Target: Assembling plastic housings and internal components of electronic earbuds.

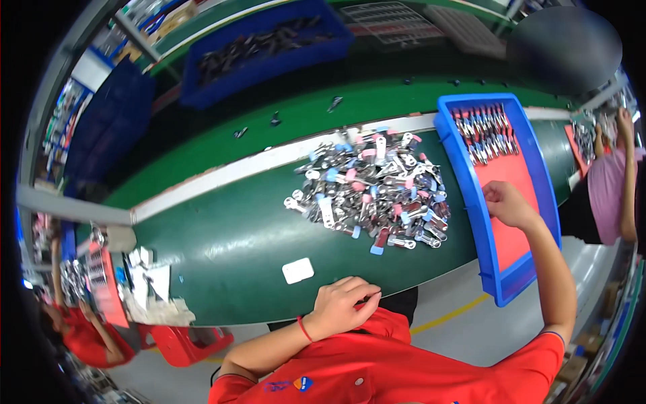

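Note:
My right hand (510, 204) is over the long blue tray (478, 239), above its red liner (515, 239). Its fingertips are pinched together, and I cannot make out anything between them. Rows of small metal pieces, apparently nail clippers (484, 131), lie side by side at the tray's far end. Left of the tray is a loose heap of similar pieces (377, 188) with silver, white, pink, blue and dark red parts. My left hand (343, 306) rests at the table's near edge, loosely curled with nothing visible in it.
A white rounded card-like piece (298, 271) lies on the green table (229, 249). Beyond the pale ledge, a few dark pieces and a large blue bin (269, 57) sit on a green belt (202, 145). Other people work at far left and right. A red stool (185, 345) stands lower left.

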The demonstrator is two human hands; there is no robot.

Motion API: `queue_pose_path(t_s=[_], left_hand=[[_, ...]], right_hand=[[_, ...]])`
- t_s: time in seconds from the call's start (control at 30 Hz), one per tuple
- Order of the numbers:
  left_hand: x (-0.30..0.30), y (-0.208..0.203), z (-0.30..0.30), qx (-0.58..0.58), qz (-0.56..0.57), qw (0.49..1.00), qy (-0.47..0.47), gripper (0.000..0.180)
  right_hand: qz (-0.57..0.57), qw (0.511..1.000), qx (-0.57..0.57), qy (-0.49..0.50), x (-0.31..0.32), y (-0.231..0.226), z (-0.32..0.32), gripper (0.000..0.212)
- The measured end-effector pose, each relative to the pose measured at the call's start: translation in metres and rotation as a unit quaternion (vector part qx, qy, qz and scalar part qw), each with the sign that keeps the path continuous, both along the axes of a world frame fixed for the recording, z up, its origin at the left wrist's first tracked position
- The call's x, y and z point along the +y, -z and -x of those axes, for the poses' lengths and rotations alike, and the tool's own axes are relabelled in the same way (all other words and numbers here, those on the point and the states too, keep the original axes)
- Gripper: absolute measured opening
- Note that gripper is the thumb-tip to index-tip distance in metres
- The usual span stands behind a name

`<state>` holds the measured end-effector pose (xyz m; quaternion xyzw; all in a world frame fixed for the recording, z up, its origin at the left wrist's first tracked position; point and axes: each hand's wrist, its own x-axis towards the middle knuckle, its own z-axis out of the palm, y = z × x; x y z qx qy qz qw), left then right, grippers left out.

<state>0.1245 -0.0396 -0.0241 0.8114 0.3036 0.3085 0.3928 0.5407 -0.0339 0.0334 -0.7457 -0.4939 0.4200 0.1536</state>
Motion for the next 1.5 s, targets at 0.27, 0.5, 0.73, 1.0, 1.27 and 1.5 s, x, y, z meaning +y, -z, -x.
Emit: queue_pose_path(t_s=[0.27, 0.5, 0.73, 1.0, 1.27, 1.5], left_hand=[[-0.005, 0.007, 0.021, -0.039, 0.019, 0.998, 0.039, 0.008], [-0.006, 0.009, 0.058, -0.105, 0.104, 0.987, 0.067, 0.013], [-0.007, 0.016, 0.073, -0.136, 0.076, 0.986, 0.057, 0.015], [-0.005, 0.017, 0.073, -0.120, 0.047, 0.990, 0.060, 0.014], [-0.014, 0.014, 0.071, -0.100, 0.033, 0.993, 0.049, 0.011], [-0.004, -0.009, 0.106, -0.077, -0.058, 0.985, -0.145, 0.018]], right_hand=[[-0.029, 0.998, -0.027, 0.048, 0.015, -0.004, 0.019, 0.015], [0.043, 0.994, -0.073, 0.068, 0.028, -0.007, 0.010, 0.013], [0.020, 0.995, -0.070, 0.068, 0.027, -0.006, 0.010, 0.016], [0.060, 0.992, -0.078, 0.076, 0.036, -0.049, 0.032, 0.020], [-0.265, 0.947, -0.120, -0.139, 0.181, -0.091, 0.219, 0.021], [-0.366, 0.886, -0.245, -0.147, 0.301, 0.053, 0.364, 0.041]])
